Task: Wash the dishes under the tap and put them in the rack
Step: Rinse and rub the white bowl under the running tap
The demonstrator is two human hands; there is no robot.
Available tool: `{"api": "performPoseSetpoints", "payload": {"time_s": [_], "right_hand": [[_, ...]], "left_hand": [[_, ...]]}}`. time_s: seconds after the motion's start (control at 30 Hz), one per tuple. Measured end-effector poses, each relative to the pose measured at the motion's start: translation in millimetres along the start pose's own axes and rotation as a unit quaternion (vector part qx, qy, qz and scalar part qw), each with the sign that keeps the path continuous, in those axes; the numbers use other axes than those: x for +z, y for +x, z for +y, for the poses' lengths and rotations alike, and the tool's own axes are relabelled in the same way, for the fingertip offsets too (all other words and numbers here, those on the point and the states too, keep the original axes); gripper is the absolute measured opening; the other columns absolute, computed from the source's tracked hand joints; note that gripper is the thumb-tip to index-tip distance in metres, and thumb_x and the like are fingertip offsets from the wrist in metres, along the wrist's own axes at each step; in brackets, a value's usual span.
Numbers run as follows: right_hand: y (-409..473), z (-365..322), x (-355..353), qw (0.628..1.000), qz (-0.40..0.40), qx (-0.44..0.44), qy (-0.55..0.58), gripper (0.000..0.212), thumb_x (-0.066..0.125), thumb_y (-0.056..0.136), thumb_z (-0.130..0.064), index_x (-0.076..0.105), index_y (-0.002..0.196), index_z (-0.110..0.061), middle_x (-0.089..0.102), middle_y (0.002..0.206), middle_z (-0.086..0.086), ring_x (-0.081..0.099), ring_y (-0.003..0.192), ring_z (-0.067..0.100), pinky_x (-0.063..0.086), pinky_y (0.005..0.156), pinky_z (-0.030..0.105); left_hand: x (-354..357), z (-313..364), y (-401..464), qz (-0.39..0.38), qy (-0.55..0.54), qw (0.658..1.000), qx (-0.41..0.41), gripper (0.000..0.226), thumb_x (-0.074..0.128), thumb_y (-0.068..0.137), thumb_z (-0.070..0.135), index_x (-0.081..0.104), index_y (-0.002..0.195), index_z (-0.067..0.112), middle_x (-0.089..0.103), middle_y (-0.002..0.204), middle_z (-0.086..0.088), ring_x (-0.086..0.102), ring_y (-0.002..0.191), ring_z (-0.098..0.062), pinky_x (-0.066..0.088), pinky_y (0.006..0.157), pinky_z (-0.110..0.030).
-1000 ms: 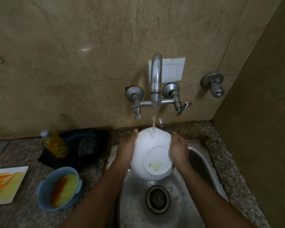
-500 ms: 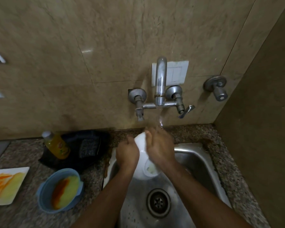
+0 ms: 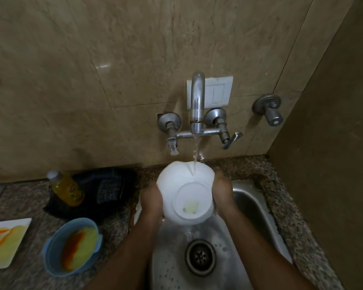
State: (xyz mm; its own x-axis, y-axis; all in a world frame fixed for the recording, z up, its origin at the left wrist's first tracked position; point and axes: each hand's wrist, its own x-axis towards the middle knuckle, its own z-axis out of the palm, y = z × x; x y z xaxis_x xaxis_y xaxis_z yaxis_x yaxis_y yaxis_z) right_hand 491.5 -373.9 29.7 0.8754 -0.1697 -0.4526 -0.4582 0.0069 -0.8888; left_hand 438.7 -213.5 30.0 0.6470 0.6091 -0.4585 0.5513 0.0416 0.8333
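Note:
A white bowl (image 3: 176,181) is held upside down over the steel sink (image 3: 258,206), its base facing me with a pale yellow smear on it. Water from the wall tap (image 3: 197,101) runs onto its far side. My left hand (image 3: 151,199) grips the bowl's left side and my right hand (image 3: 222,191) grips its right side. A blue bowl (image 3: 50,256) with orange and yellow residue and a white square plate (image 3: 23,227) with the same stains sit on the counter to the left.
A yellow soap bottle (image 3: 67,189) leans on a dark cloth or pan (image 3: 111,191) left of the sink. The drain (image 3: 200,257) lies below the bowl. A side wall stands close on the right. A spare valve (image 3: 269,109) sticks out of the tiles.
Half a second ago my right hand lay over the bowl, rubbing it; now it has gone back to the right side and the bowl's base faces me again under the stream.

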Motion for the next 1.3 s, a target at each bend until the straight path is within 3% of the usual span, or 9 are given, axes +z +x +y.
{"api": "performPoseSetpoints", "payload": {"time_s": [0.1,0.17,0.43,0.6,0.73,0.87,1.0,1.17,1.3], "right_hand": [[1,-23,-3,0.987,0.006,-0.089,-0.136,0.035,0.045,0.099,-0.030,0.057,0.072,-0.012,0.060,0.074,0.007,0.056,0.070,0.022,0.041,0.071,0.033],[1,-33,-1,0.959,-0.033,-0.153,-0.236,0.044,0.044,0.099,-0.029,0.057,0.062,-0.009,0.062,0.069,0.009,0.059,0.071,0.028,0.043,0.070,0.033],[-40,-15,27,0.785,-0.006,-0.438,-0.438,0.046,0.027,0.102,-0.038,0.064,0.081,-0.021,0.066,0.082,0.003,0.060,0.074,0.024,0.044,0.070,0.037],[-9,-4,16,0.931,-0.015,-0.217,-0.292,0.041,0.033,0.103,-0.038,0.068,0.099,-0.017,0.069,0.104,0.006,0.063,0.095,0.024,0.048,0.086,0.036],[-34,7,26,0.866,0.008,-0.383,-0.321,0.041,0.025,0.101,-0.037,0.062,0.105,-0.021,0.060,0.101,-0.002,0.054,0.092,0.017,0.044,0.081,0.034],[-22,5,22,0.951,0.032,-0.235,-0.197,0.040,0.032,0.102,-0.046,0.064,0.095,-0.025,0.062,0.090,-0.009,0.059,0.089,0.015,0.044,0.072,0.030],[-32,9,26,0.853,0.004,-0.379,-0.359,0.046,0.025,0.099,-0.052,0.058,0.119,-0.027,0.056,0.114,-0.003,0.050,0.106,0.017,0.043,0.091,0.038],[-12,14,20,0.972,0.014,-0.140,-0.188,0.057,0.034,0.089,-0.071,0.067,0.102,-0.026,0.067,0.098,-0.002,0.063,0.094,0.021,0.047,0.090,0.042],[-10,0,18,0.982,-0.020,-0.105,-0.155,0.037,0.043,0.103,-0.036,0.060,0.077,-0.015,0.060,0.072,0.003,0.061,0.076,0.025,0.046,0.066,0.030]], "left_hand": [[-3,12,-11,0.073,0.076,0.978,0.179,0.030,0.041,0.102,0.029,0.065,0.092,0.015,0.068,0.101,-0.010,0.062,0.097,-0.029,0.047,0.086,-0.035],[3,20,-22,0.007,0.143,0.952,0.269,0.033,0.040,0.103,0.036,0.063,0.089,0.017,0.069,0.094,-0.005,0.062,0.090,-0.023,0.046,0.083,-0.032],[18,34,-30,0.073,0.289,0.911,0.284,0.057,0.029,0.104,0.036,0.070,0.075,0.009,0.072,0.083,-0.010,0.067,0.082,-0.029,0.050,0.072,-0.034],[18,26,-37,0.112,0.284,0.915,0.265,0.054,0.033,0.103,0.038,0.071,0.081,0.007,0.072,0.087,-0.014,0.067,0.086,-0.033,0.048,0.074,-0.035],[14,26,-27,0.116,0.210,0.945,0.224,0.055,0.034,0.102,0.037,0.072,0.078,0.005,0.071,0.084,-0.014,0.066,0.082,-0.033,0.050,0.074,-0.036],[14,23,-27,0.125,0.186,0.954,0.198,0.051,0.035,0.102,0.037,0.073,0.090,0.006,0.071,0.095,-0.015,0.064,0.091,-0.035,0.047,0.081,-0.036],[6,19,-13,0.133,0.099,0.981,0.102,0.049,0.036,0.100,0.037,0.072,0.103,0.003,0.068,0.111,-0.020,0.061,0.102,-0.039,0.049,0.094,-0.042],[-1,11,-15,0.134,0.029,0.990,0.039,0.046,0.039,0.098,0.038,0.070,0.107,0.005,0.067,0.109,-0.016,0.061,0.101,-0.037,0.048,0.096,-0.044],[-3,-7,-10,0.122,-0.022,0.992,-0.005,0.042,0.042,0.097,0.035,0.067,0.106,0.002,0.067,0.111,-0.019,0.061,0.099,-0.035,0.048,0.097,-0.046]]}}
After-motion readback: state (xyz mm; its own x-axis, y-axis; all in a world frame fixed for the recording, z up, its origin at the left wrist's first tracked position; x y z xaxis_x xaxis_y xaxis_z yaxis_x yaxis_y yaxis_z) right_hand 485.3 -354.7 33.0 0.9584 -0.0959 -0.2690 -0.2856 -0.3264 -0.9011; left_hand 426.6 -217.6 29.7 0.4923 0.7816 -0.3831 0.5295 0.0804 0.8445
